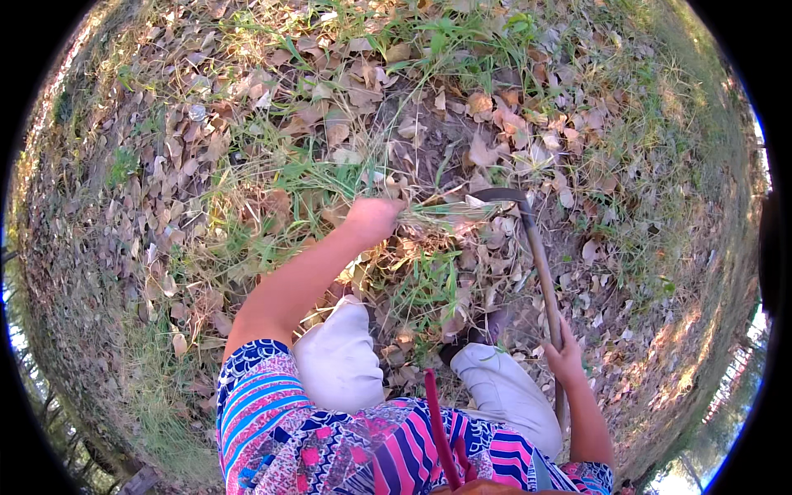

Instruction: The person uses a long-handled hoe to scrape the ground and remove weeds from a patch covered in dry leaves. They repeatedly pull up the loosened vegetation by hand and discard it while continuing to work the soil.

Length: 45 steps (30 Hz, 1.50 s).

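Observation:
My left hand (374, 218) is closed around a bunch of green and dry grass (445, 212), whose stems stretch to the right from the fist. Near their far end lies the curved dark blade of a sickle (500, 195); whether it touches them I cannot tell. The long wooden handle (544, 278) runs down from the blade to my right hand (564, 356), which grips it near my right knee. More green grass (427, 284) grows between my legs, below the held bunch.
Dry fallen leaves (179, 148) and grass tufts cover the ground all round. My bent knees in pale trousers (343, 359) are close below the left hand. A dark shoe (455, 349) shows beside the right leg. Leafy weeds (439, 37) stand farther ahead.

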Available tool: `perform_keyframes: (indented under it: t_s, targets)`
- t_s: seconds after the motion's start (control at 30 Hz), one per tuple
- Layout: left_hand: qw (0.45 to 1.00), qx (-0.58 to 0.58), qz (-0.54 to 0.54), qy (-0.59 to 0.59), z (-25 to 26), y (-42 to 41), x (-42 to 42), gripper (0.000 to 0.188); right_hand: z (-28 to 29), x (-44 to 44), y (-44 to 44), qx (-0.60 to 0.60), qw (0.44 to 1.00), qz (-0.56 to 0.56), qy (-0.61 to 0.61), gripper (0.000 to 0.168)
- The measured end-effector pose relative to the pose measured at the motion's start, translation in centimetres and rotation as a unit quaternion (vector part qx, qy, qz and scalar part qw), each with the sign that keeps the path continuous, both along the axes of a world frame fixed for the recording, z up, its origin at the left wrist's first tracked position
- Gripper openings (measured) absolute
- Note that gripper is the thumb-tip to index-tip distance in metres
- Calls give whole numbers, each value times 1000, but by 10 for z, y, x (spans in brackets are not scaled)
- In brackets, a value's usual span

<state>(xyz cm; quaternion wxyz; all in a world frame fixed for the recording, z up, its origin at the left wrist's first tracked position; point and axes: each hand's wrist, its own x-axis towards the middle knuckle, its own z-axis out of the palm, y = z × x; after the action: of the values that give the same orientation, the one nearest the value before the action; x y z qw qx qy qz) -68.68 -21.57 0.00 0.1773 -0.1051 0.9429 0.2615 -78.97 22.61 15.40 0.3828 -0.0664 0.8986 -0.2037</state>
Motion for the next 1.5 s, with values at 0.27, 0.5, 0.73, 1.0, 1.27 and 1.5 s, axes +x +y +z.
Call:
perform_keyframes:
  t_s: [0.27, 0.5, 0.73, 1.0, 1.27, 1.5]
  targets:
    - [996, -42, 63, 40, -17, -32, 65, 39, 0, 30, -3, -40, 989, 140, -8, 67]
    - [985, -51, 156, -47, 0, -44, 57, 32, -32, -29, -158, -190, 978, 44, 74, 66]
    - [983, -61, 154, -81, 3, -46, 53, 26, -80, -44, -215, -108, 967, 186, 134, 67]
    - [988, -31, 130, -83, -24, -46, 105, 33, 10, -11, -24, 68, 984, 163, 26, 67]
    - [991, -119, -30, -54, -14, 6, 71, 37, 2, 23, -1, 32, 998, 49, 16, 67]
    - [966, -242, -60, 71, 14, -7, -5, 75, 2, 18, -7, 27, 999, 8, -14, 67]
